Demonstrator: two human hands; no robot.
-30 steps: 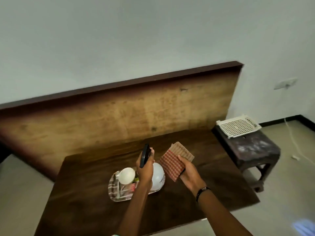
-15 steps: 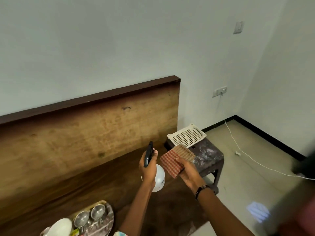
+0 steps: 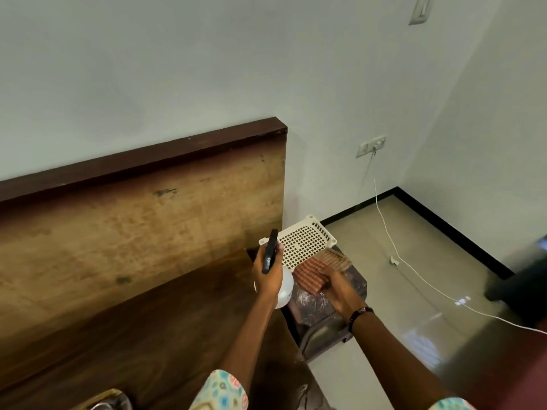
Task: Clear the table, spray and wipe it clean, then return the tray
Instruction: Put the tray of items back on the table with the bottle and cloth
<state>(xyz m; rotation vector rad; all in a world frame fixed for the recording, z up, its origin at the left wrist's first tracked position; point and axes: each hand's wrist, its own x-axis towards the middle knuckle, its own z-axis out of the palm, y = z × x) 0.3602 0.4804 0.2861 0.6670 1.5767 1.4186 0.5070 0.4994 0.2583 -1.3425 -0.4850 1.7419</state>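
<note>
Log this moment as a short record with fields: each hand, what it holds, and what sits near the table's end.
left hand: gripping white spray bottle with black trigger head, upright
right hand: holding red checked folded cloth
dark wooden table: mostly bare in view; metal tray edge at bottom
small dark stool: beside the table's end, carrying white perforated plastic basket
floor: white cable from wall socket

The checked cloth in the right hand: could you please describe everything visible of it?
The checked cloth is red-and-white woven fabric with a plain tan section at its far end. It is folded flat, tilted, and gripped at its near edge by the right hand, above the dark stool, overlapping the white perforated basket in view.
</note>
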